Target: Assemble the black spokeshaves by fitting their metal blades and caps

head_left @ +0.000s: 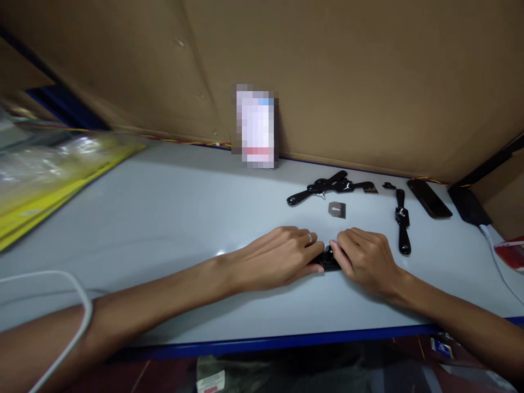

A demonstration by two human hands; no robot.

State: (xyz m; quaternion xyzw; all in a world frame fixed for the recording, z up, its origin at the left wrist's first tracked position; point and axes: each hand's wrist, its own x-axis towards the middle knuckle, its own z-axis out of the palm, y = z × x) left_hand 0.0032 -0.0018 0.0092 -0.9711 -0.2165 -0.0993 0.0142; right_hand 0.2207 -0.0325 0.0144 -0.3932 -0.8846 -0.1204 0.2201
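Observation:
Close to the front of the table, my left hand [289,256] and my right hand [364,259] grip a black spokeshave [331,260] from both sides. Only its middle shows between my fingers; the handles are covered. Just beyond my hands lies a loose flat metal blade [342,210] with a slot. Farther back, black spokeshaves [301,197] overlap one another, with another blade [370,188] at their right end. A small black part [388,186] lies beside that. To the right of my right hand rests one more spokeshave [403,229], pointing away from me.
A phone [429,199] and a black device [469,206] with a white cable lie at the back right. A blurred upright box [257,128] leans against the cardboard wall [368,82]. Yellow packaging [24,218] with clear plastic is at left. A white cable [84,297] crosses my left arm.

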